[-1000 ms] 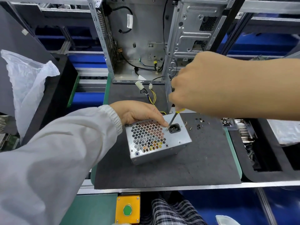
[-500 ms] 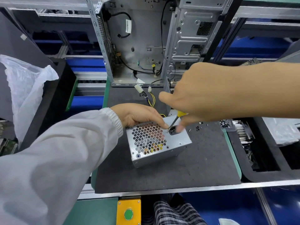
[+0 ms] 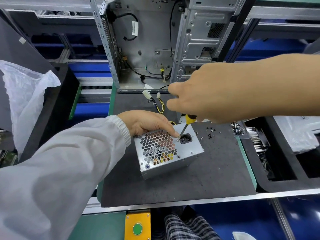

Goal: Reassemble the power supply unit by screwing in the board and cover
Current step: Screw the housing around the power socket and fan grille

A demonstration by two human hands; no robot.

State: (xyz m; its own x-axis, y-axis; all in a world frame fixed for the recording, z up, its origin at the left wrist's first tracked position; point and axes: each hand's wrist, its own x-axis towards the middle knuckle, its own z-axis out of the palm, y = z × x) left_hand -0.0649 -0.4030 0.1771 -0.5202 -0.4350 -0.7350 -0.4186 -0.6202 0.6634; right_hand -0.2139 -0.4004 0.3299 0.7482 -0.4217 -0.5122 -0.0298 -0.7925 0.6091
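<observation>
A silver power supply unit [image 3: 188,153] stands on the dark mat [image 3: 216,179], its honeycomb fan grille and black power socket [image 3: 186,139] facing up. My left hand [image 3: 149,122] grips its far left edge, the forefinger lying beside a screw [image 3: 178,140] next to the socket. My right hand [image 3: 207,94] holds a yellow-handled screwdriver [image 3: 186,126] from above, the tip set on that screw. The unit's yellow and black cables [image 3: 160,104] trail away behind it.
Loose screws [image 3: 210,133] lie on the mat right of the unit, beside a small clear tray of screws [image 3: 238,129]. An open computer case [image 3: 152,45] stands behind. A black foam tray [image 3: 280,170] sits at the right, a white plastic bag [image 3: 26,94] at the left.
My right hand has risen off the unit, with the thumb and forefinger now spread clear of the handle's top. The screwdriver tip stays at the screw. My left hand has not moved.
</observation>
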